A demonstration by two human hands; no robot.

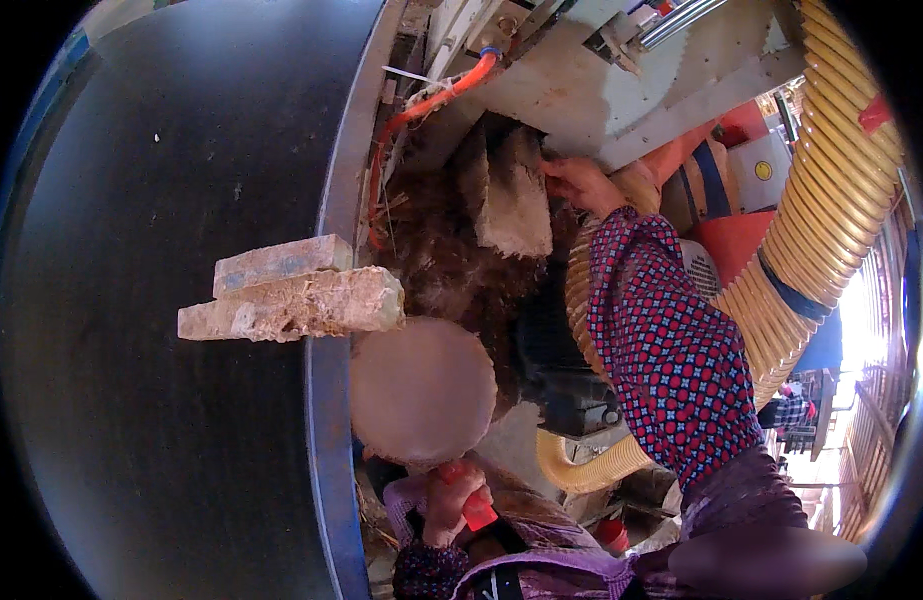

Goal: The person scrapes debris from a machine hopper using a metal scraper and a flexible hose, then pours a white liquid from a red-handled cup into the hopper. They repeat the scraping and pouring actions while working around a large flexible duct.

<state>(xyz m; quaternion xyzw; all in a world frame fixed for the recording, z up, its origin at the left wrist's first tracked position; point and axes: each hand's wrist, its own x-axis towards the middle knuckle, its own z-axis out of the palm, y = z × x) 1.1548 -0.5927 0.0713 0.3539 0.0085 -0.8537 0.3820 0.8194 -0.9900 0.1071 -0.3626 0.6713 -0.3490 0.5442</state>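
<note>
Low in the picture, my left hand [449,503] is closed round a red handle [479,511]. Just beyond it is a round, flat, dust-coloured disc [423,390]; the handle meets its near edge, though I cannot tell whether they are one piece. My right arm, in a red-and-blue patterned sleeve, reaches far forward. The fingers of my right hand [581,187] are bent at the right edge of a dusty, wedge-shaped chute [516,200] under the machine. Brown sawdust [441,250] lies heaped below and left of the chute.
A wide black conveyor belt [181,430] fills the left side. Two rough wooden blocks [291,300] lie across its edge, overhanging it. An orange hose [421,108] runs beside the chute. A thick yellow ribbed duct [806,220] curves down the right, past a dark motor [566,390].
</note>
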